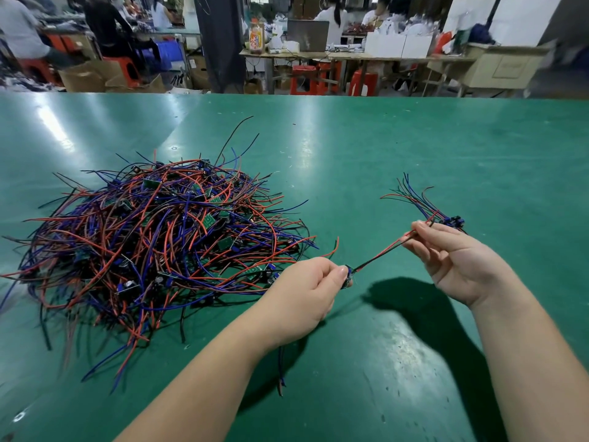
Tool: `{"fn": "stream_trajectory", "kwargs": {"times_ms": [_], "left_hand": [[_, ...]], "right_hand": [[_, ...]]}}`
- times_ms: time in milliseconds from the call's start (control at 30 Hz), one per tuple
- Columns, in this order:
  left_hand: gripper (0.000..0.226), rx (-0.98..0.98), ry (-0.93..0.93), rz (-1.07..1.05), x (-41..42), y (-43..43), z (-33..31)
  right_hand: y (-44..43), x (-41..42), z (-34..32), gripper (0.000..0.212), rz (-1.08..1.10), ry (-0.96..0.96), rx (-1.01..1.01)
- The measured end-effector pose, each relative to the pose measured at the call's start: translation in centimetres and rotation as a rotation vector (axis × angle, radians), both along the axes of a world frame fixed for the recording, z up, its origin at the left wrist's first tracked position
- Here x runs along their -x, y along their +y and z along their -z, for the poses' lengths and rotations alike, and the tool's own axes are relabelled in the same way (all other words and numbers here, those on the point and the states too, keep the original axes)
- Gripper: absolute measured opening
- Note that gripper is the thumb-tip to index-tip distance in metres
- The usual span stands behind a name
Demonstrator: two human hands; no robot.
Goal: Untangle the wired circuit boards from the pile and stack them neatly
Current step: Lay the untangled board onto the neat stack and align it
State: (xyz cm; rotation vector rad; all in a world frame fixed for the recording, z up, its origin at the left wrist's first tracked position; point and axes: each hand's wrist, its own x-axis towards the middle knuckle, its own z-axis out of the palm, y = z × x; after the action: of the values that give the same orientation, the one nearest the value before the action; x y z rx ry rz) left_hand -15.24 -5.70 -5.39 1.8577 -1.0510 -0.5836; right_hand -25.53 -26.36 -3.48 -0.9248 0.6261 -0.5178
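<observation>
A big tangled pile of wired circuit boards (153,247) lies on the left of the green table (414,148), red, blue and black wires with small green boards among them. My left hand (306,291) pinches one small circuit board (348,275) just right of the pile, held above the table. Its red and black wires (382,253) stretch taut up to my right hand (452,256), which pinches their far ends. My right hand also holds a bundle of sorted boards (452,222), whose wires fan up and left. A blue wire hangs below my left hand.
The table's far edge runs across the top of the view. Beyond it are red stools (302,79), cardboard boxes (86,78), work tables and several seated people. The shadows of my arms fall on the table surface at the right.
</observation>
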Motion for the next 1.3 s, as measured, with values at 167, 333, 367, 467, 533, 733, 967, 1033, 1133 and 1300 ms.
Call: {"fn": "stream_trajectory", "kwargs": {"times_ms": [167,333,367,467,533,733,967,1033,1133,1300], "left_hand": [[0.028,0.045,0.032,-0.006,-0.1,0.0,0.1],[0.035,0.197,0.301,-0.044,0.0,-0.1,-0.2],[0.035,0.219,0.343,-0.039,0.1,0.0,-0.4],[0.034,0.264,0.384,-0.015,0.3,0.1,-0.7],[0.038,0.282,0.396,-0.023,0.4,0.1,-0.9],[0.035,0.244,0.384,-0.043,0.2,0.1,-0.7],[0.036,0.167,0.206,-0.045,0.3,0.0,-0.2],[0.035,0.138,0.170,-0.046,0.2,0.1,-0.1],[0.033,0.099,0.121,0.010,0.3,0.2,-0.1],[0.028,0.113,0.096,0.053,0.7,0.1,-0.2]], "right_hand": [[0.2,-0.1,-0.3,0.009,0.046,-0.053,0.026],[3.2,-1.0,0.2,0.040,-0.311,-0.077,-0.042],[4.0,-1.2,0.5,0.037,-0.384,-0.033,-0.014],[5.8,-1.6,0.8,0.011,-0.531,0.084,0.022],[6.4,-1.8,0.9,0.011,-0.563,0.073,0.017],[6.6,-2.5,1.2,0.018,-0.372,-0.094,0.040],[6.4,-2.6,1.0,0.009,-0.282,-0.042,0.050],[5.9,-2.7,0.9,0.007,-0.191,-0.005,0.041],[3.9,-2.3,0.8,0.009,0.019,-0.018,-0.058],[0.2,-0.7,0.7,0.016,0.120,0.062,-0.150]]}}
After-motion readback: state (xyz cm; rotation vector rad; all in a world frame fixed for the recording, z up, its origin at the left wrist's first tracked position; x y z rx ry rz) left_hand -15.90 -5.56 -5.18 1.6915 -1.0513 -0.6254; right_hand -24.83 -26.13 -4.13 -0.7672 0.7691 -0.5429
